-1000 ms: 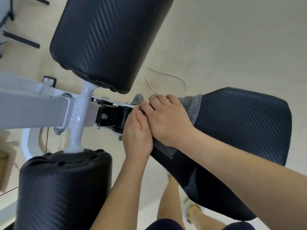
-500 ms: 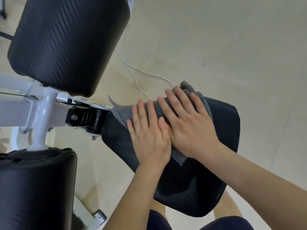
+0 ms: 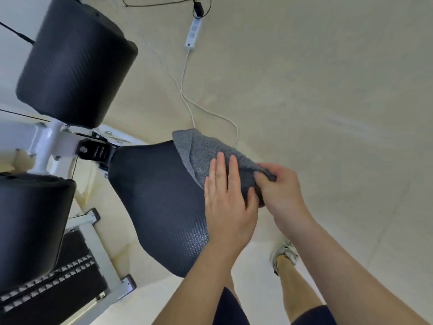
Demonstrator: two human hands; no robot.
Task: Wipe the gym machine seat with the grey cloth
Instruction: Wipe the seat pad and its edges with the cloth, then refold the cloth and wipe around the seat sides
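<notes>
beige floor point(image 3: 328, 90); grey cloth point(image 3: 203, 151) on seat point(image 3: 154, 195) edge, left hand point(image 3: 228, 207) flat atop, right hand point(image 3: 281, 191) pinching.

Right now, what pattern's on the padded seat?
Fine carbon-fibre-style weave on the black padded gym seat; head view.

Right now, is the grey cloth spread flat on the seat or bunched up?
Bunched, not flat: the grey cloth lies folded over the edge of the seat, left hand pressing it, right hand pinching one end.

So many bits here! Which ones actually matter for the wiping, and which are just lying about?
In the job: seat, grey cloth, left hand pressing it, right hand pinching it.
Just lying about: power strip, white cable, roller pads.
</notes>
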